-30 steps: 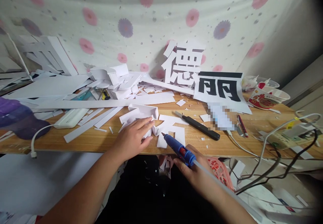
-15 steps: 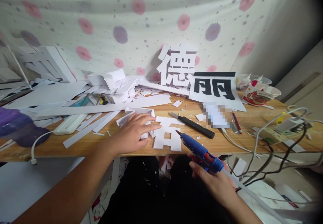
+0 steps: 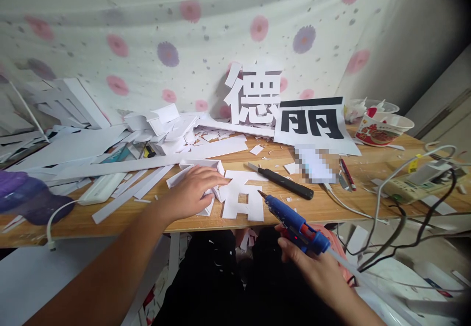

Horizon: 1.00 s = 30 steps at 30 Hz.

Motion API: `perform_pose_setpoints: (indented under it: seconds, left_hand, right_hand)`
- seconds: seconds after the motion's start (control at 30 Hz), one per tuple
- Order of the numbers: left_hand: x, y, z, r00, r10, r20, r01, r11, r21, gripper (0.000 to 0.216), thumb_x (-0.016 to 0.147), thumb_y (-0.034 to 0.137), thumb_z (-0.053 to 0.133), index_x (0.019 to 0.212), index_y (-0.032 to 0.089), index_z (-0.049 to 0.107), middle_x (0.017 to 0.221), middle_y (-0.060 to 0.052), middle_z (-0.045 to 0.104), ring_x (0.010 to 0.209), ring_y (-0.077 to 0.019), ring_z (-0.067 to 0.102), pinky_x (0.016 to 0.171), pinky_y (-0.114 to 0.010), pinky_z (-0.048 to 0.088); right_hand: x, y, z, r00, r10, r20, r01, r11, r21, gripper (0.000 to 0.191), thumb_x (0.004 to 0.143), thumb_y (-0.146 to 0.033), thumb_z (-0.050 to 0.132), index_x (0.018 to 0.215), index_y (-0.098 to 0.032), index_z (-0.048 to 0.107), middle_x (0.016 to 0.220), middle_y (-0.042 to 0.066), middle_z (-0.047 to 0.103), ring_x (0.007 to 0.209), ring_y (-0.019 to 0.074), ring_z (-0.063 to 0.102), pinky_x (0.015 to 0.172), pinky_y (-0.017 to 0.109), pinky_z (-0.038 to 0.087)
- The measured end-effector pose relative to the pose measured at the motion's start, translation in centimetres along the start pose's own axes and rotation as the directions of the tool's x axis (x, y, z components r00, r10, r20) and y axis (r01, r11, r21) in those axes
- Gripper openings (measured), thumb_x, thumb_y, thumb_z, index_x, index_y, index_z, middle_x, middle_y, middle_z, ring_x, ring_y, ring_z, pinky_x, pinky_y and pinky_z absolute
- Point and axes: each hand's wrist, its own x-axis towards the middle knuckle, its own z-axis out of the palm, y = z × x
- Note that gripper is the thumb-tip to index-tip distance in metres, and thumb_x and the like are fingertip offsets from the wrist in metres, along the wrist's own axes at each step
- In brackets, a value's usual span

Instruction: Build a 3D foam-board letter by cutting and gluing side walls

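My left hand (image 3: 193,189) lies palm down, fingers stretched, on a white cut-out board piece (image 3: 206,169) at the front of the wooden table (image 3: 147,208). Right beside it lies a flat white cut-out character (image 3: 243,193). My right hand (image 3: 316,262) grips a blue hot glue gun (image 3: 294,220) just off the table's front edge, with the nozzle pointing up-left toward the flat character without touching it. A white glue stick juts out of the gun's back.
A black utility knife (image 3: 283,181) lies right of the flat character. At the back stand a white cut-out character (image 3: 253,95) and a printed black character sheet (image 3: 312,120). White strips and scraps (image 3: 110,139) pile up on the left. A bowl (image 3: 382,127), power strip (image 3: 415,184) and cables sit right.
My right hand has pulled the glue gun away from the flat character, back and to the right off the table edge. My left hand stays pressed on the white piece.
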Motion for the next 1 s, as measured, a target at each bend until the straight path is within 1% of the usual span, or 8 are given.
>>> perform_pose_setpoints:
  seconds: [0.17, 0.27, 0.37, 0.5, 0.57, 0.67, 0.83, 1.0]
  left_hand:
    - [0.1, 0.3, 0.7, 0.996, -0.016, -0.093, 0.013, 0.999, -0.036, 0.037, 0.086, 0.013, 0.044, 0.115, 0.024, 0.064, 0.12, -0.004, 0.066, 0.12, -0.022, 0.053, 0.104, -0.042, 0.042]
    - [-0.1, 0.5, 0.8, 0.993, -0.033, -0.112, 0.03, 0.999, -0.028, 0.039, 0.085, 0.012, 0.046, 0.118, 0.025, 0.061, 0.122, -0.003, 0.065, 0.12, -0.0219, 0.053, 0.106, -0.045, 0.04]
    - [-0.4, 0.8, 0.9, 0.984, -0.061, -0.166, 0.059, 0.998, -0.021, 0.041, 0.082, 0.009, 0.047, 0.118, 0.025, 0.059, 0.12, -0.004, 0.064, 0.117, -0.0222, 0.054, 0.105, -0.046, 0.039]
    - [-0.7, 1.3, 1.2, 0.944, -0.166, -0.287, 0.161, 0.986, -0.039, 0.028, 0.08, 0.009, 0.05, 0.103, 0.02, 0.063, 0.107, -0.007, 0.062, 0.103, -0.0225, 0.057, 0.091, -0.04, 0.048]
    - [-0.7, 1.5, 1.5, 0.917, -0.217, -0.335, 0.216, 0.976, -0.038, 0.02, 0.08, 0.011, 0.052, 0.093, 0.019, 0.064, 0.099, -0.007, 0.061, 0.096, -0.0221, 0.058, 0.086, -0.038, 0.049]
    - [-0.8, 1.6, 1.9, 0.895, -0.255, -0.366, 0.253, 0.966, -0.056, 0.013, 0.08, 0.012, 0.054, 0.084, 0.02, 0.063, 0.091, -0.004, 0.061, 0.089, -0.0203, 0.058, 0.081, -0.035, 0.048]
    - [-0.8, 1.5, 2.2, 0.888, -0.275, -0.368, 0.264, 0.961, -0.082, 0.012, 0.081, 0.013, 0.055, 0.082, 0.021, 0.064, 0.087, -0.002, 0.062, 0.085, -0.0184, 0.059, 0.077, -0.031, 0.047]
    - [-0.8, 1.6, 2.2, 0.88, -0.292, -0.374, 0.271, 0.957, -0.108, 0.013, 0.079, 0.012, 0.056, 0.081, 0.021, 0.065, 0.086, -0.002, 0.063, 0.084, -0.0173, 0.06, 0.075, -0.03, 0.047]
  right_hand:
    - [2.8, -3.1, 1.8, 0.998, 0.031, 0.052, -0.044, 0.96, 0.277, 0.038, 0.081, -0.043, 0.066, 0.109, -0.018, 0.058, 0.061, -0.002, 0.06, 0.052, 0.0138, 0.057, 0.054, 0.028, 0.047]
    - [5.8, -5.5, 3.3, 0.998, 0.068, 0.02, -0.07, 0.921, 0.384, 0.036, 0.074, -0.034, 0.071, 0.104, -0.019, 0.056, 0.066, -0.003, 0.062, 0.05, 0.012, 0.056, 0.051, 0.026, 0.046]
    - [8.6, -7.1, 5.3, 0.988, 0.143, 0.057, -0.153, 0.927, 0.343, 0.035, 0.066, -0.019, 0.068, 0.098, -0.019, 0.054, 0.077, 0.0, 0.068, 0.05, 0.0109, 0.057, 0.05, 0.025, 0.045]
    - [11.0, -7.5, 7.9, 0.976, 0.188, 0.111, -0.209, 0.951, 0.226, 0.036, 0.062, -0.01, 0.059, 0.096, -0.02, 0.053, 0.088, 0.003, 0.071, 0.05, 0.0106, 0.058, 0.047, 0.025, 0.044]
    - [11.4, -7.4, 8.6, 0.973, 0.19, 0.128, -0.214, 0.953, 0.215, 0.036, 0.062, -0.011, 0.059, 0.096, -0.021, 0.053, 0.087, 0.002, 0.071, 0.051, 0.0115, 0.059, 0.046, 0.025, 0.044]
    - [11.5, -7.3, 9.1, 0.969, 0.197, 0.151, -0.228, 0.946, 0.229, 0.035, 0.063, -0.015, 0.063, 0.095, -0.022, 0.052, 0.083, 0.001, 0.071, 0.055, 0.0131, 0.061, 0.047, 0.024, 0.045]
    - [11.5, -6.8, 9.3, 0.97, 0.156, 0.185, -0.203, 0.94, 0.275, 0.033, 0.066, -0.026, 0.069, 0.093, -0.02, 0.052, 0.062, -0.004, 0.063, 0.059, 0.0156, 0.063, 0.051, 0.024, 0.046]
    - [11.7, -6.3, 9.6, 0.976, 0.133, 0.174, -0.177, 0.946, 0.271, 0.033, 0.066, -0.029, 0.07, 0.091, -0.019, 0.053, 0.06, -0.004, 0.063, 0.055, 0.0141, 0.06, 0.055, 0.027, 0.047]
